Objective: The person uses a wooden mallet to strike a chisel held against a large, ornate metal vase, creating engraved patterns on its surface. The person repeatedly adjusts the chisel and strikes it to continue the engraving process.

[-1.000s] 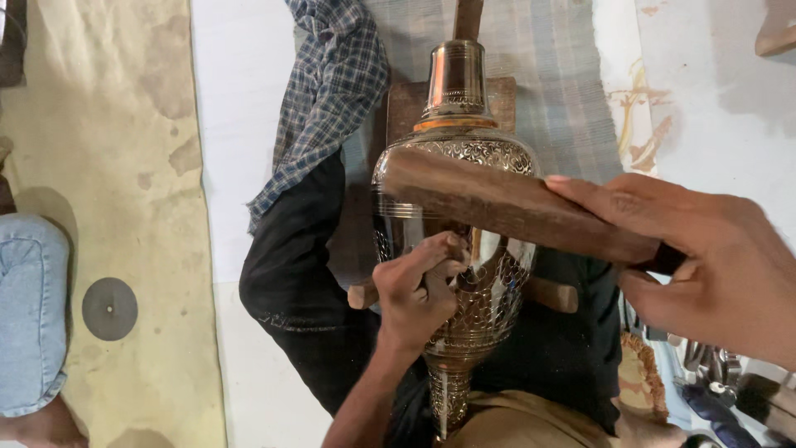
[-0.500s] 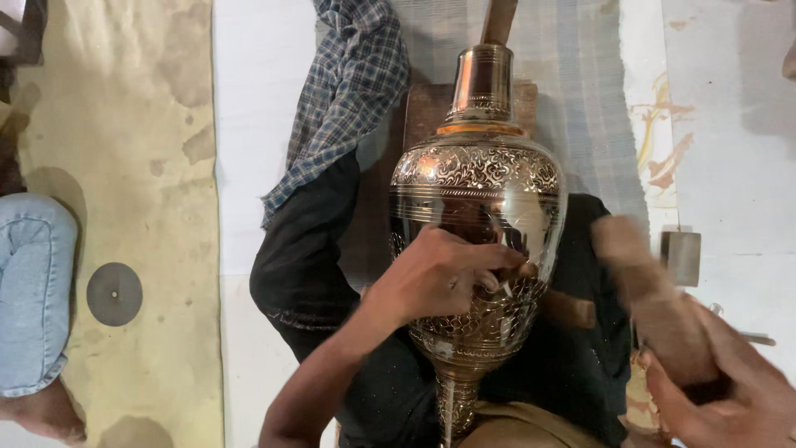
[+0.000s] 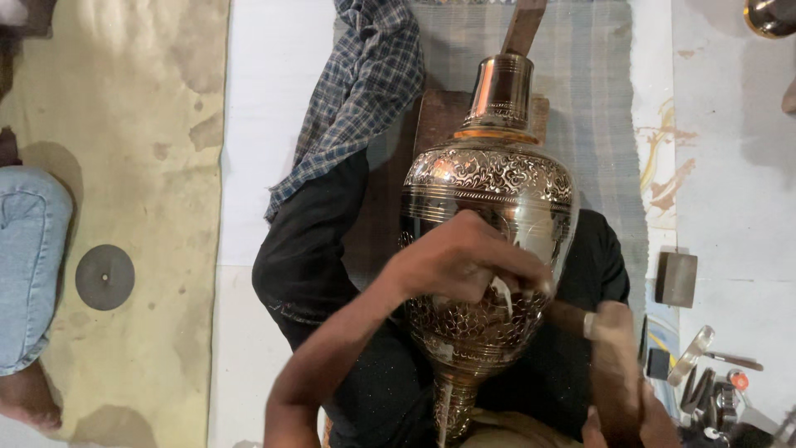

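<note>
Far left: a denim-clad leg (image 3: 29, 265) of another person lies on a stained tan floor mat (image 3: 141, 124), with a bare foot at the lower edge
Disc: a flat round grey disc (image 3: 104, 277) rests on the mat just beside that leg
Cloth: a blue checked cloth (image 3: 356, 91) is draped from the top of the view down onto the wearer's black trouser leg (image 3: 311, 257), which is bent across a pale sheet on the floor
Vase: a large engraved metal vase (image 3: 489, 207) lies across the wearer's lap, neck pointing away from the camera and foot toward it; bands of floral pattern cover its shoulder and lower body, and it rests over a brown wooden block
Left hand: the left hand (image 3: 464, 261) is curled over the belly of the vase, fingers pinched around a small pale tool whose tip touches the metal; the tool is too hidden to name
Right hand: the right hand (image 3: 618, 365) is at the lower right, blurred, clenched around a wooden mallet handle (image 3: 568, 318) that reaches toward the vase near the left hand
Woven mat: a grey woven mat (image 3: 597, 108) lies under the vase and legs
Right floor: a small dark rectangular block (image 3: 677, 280) sits on the pale floor, well apart from the vase
Lower right: a cluster of metal hand tools (image 3: 705, 382) lies near the right hand
</note>
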